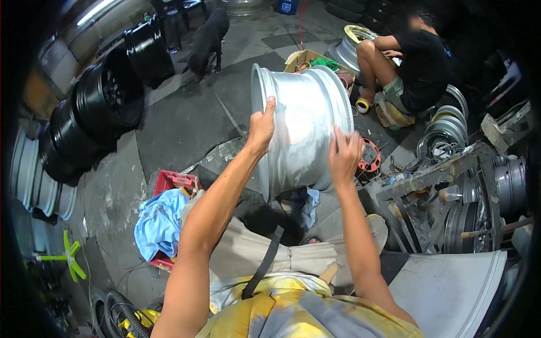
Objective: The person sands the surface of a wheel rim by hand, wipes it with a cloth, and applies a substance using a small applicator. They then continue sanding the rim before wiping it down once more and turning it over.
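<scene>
I hold a silver wheel rim [301, 127] up in front of me, lying on its side with its barrel facing me. My left hand [261, 127] grips the rim's left lip, fingers curled over the edge. My right hand [345, 153] rests on the barrel's right side, fingers spread against the metal. My knees in beige trousers [242, 248] sit below the rim.
Black rims [107, 96] and silver rims [34, 180] line the left wall. A red crate [174, 181] with a blue cloth [160, 222] stands at my left. A seated person [414, 62] works at the back right beside more rims [448, 132]. A dark dog [207, 39] stands behind.
</scene>
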The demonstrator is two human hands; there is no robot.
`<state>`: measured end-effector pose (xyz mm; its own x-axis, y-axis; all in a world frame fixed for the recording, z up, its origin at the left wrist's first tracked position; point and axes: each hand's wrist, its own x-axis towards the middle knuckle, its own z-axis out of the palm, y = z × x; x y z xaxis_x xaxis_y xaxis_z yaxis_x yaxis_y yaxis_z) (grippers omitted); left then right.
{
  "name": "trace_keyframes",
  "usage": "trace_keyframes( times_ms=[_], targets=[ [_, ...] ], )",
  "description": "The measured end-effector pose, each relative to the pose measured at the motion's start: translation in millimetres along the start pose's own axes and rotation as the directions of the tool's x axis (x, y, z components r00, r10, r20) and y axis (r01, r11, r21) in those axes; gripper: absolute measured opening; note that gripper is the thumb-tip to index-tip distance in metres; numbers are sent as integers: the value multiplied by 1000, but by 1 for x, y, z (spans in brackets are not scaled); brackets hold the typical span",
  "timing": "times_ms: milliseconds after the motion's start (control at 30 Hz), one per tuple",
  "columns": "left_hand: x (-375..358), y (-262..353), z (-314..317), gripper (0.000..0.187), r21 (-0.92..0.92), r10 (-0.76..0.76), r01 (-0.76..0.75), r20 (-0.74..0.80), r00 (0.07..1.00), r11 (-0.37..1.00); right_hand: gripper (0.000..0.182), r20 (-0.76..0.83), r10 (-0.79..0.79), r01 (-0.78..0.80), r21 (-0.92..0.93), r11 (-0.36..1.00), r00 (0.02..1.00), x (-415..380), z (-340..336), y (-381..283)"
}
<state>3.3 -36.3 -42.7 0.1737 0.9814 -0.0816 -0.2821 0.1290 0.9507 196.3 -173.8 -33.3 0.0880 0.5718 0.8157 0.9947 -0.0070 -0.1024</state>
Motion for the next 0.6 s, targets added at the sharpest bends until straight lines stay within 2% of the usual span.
trace_keyframes(
  times_ms=[133, 200, 300, 400, 467, 533, 600],
  targets=[
    [1, -2, 1, 69, -27, -17, 17, -20, 1000, 999, 41, 82, 86, -85, -7, 996, 993, -44, -10, 8],
    [0, -2, 2, 70, -3, -17, 16, -29, 999, 1000, 39, 43, 81, -82, 19, 996, 996, -15, 3, 15],
    [0, 0, -1, 71, -23, -19, 18, -30, 999, 1000, 33, 38, 112, -108, -88, 990, 993, 24, 1, 6],
    [3, 3, 1, 71, 8, -27, 27, -20, 999, 1000, 33, 50, 68, -61, -135, 989, 996, -20, -14, 12],
    [1, -1, 1, 71, -33, 10, -10, 6, 1000, 999, 36, 113, 128, -114, -125, 986, 985, -42, -9, 27],
    [-16, 8, 7, 71, -59, -16, 17, 15, 1000, 998, 34, 27, 96, -93, -109, 990, 995, -21, -10, 23],
    [-18, 13, 9, 71, -88, -18, 19, 12, 1000, 996, 33, 47, 118, -112, -117, 987, 992, 23, 11, 25]
  ],
)
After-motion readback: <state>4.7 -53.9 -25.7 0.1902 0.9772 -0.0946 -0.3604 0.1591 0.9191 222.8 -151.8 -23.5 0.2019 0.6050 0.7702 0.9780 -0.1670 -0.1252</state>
